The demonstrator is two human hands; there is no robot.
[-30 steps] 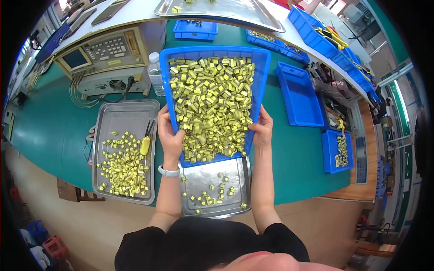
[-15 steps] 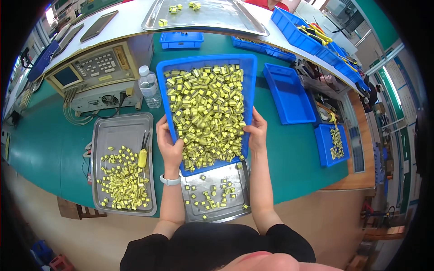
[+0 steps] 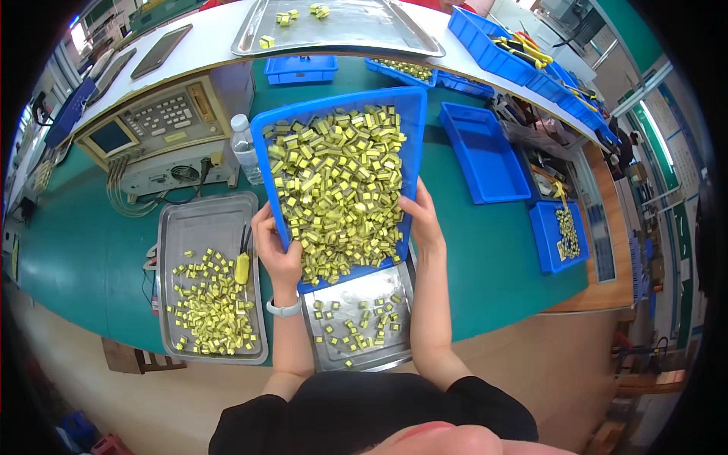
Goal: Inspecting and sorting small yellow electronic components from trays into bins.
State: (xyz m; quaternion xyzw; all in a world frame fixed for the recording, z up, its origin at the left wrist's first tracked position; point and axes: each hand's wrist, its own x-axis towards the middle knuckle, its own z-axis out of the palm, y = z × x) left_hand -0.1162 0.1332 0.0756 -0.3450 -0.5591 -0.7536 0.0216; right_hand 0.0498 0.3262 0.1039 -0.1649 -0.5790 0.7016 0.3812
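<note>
Between both hands I hold a large blue plastic bin [image 3: 415, 136], full of small yellow-wrapped block-shaped components [image 3: 341, 178]. My left hand [image 3: 277, 249] is closed on its left side near the lower corner, thumb over the rim. My right hand [image 3: 422, 214] grips the right side, thumb at the inner edge. The bin is raised and tilted, its near edge above the far part of a metal tray [image 3: 356, 360]. Loose yellow components [image 3: 356, 331] lie scattered on that tray, whose far part the bin hides.
At left, another metal tray [image 3: 178, 227] holds a pile of components and a yellow-handled tool [image 3: 242, 268]. A water bottle [image 3: 244, 148] stands beside a bench instrument [image 3: 155, 125]. Blue bins [image 3: 485, 155] [image 3: 561, 265] sit at right. A shelf with a metal tray [image 3: 334, 38] crosses the back.
The blue bin has shifted slightly left and tilted a little more, both hands moving with it. Behind it, a small blue bin of components shows more fully.
</note>
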